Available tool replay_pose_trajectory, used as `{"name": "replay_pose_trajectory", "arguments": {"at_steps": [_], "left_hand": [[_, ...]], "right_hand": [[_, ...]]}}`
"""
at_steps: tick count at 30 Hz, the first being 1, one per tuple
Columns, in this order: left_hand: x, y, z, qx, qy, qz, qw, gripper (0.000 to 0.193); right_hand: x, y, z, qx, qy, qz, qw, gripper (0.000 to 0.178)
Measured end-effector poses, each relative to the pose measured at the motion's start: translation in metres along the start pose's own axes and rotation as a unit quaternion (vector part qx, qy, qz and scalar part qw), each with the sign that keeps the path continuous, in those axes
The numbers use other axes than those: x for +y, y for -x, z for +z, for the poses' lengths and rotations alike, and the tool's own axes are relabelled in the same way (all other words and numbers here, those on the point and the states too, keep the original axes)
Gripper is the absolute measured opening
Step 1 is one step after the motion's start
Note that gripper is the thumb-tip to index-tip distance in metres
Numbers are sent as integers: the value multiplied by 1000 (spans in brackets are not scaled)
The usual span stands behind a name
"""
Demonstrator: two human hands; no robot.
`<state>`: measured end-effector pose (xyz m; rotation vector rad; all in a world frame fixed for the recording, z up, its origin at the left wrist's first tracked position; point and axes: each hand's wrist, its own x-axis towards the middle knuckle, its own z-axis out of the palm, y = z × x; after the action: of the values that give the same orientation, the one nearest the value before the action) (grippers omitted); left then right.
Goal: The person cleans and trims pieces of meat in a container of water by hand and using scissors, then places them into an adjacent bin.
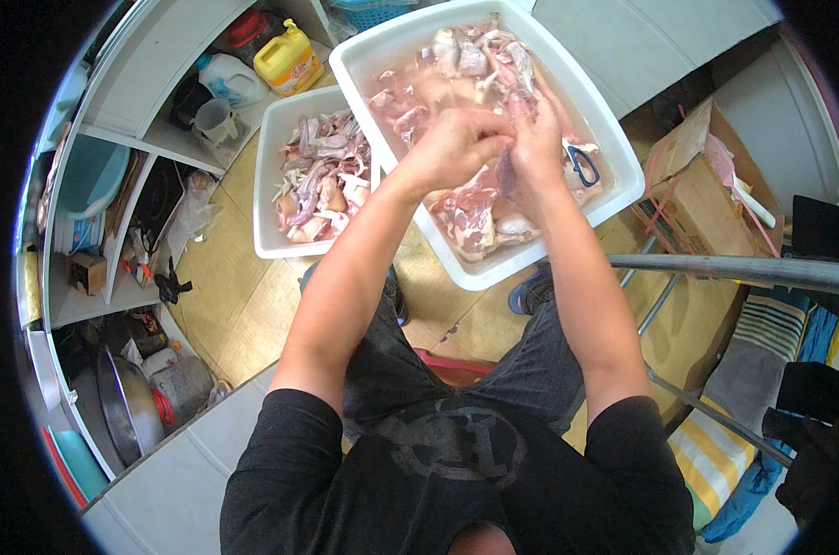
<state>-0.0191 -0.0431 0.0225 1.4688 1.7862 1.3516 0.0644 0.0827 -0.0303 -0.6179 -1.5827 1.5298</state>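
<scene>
Both hands are over a large white tub [628, 190] of cloudy pinkish water and raw poultry pieces [466, 222]. My left hand [461, 148] is closed, its thumb and fingers pinching at a greyish-pink piece of raw poultry [506, 174]. My right hand [538, 148] is wrapped round the same piece from the other side. Much of the piece is hidden by my fingers, so its cut is unclear. Beside my right hand, the dark blue handle of a pair of scissors [583, 168] shows among the meat; its blades are hidden.
A second white tub [262, 199] with cut poultry pieces stands on the floor to the left. Open shelves at the left hold a yellow jug [288, 60], a white bottle [230, 80] and a metal basin [128, 407]. At right are a cardboard box [688, 190] and a metal rail [734, 268].
</scene>
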Motion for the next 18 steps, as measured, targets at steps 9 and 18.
{"name": "replay_pose_trajectory", "arguments": {"at_steps": [9,18], "left_hand": [[-34,7,4,15,-309,-115,944,24],[-24,-3,29,78,-30,-98,992,67]], "right_hand": [[-27,-7,-16,-44,-304,227,924,24],[-30,4,4,-52,1,56,997,28]]}}
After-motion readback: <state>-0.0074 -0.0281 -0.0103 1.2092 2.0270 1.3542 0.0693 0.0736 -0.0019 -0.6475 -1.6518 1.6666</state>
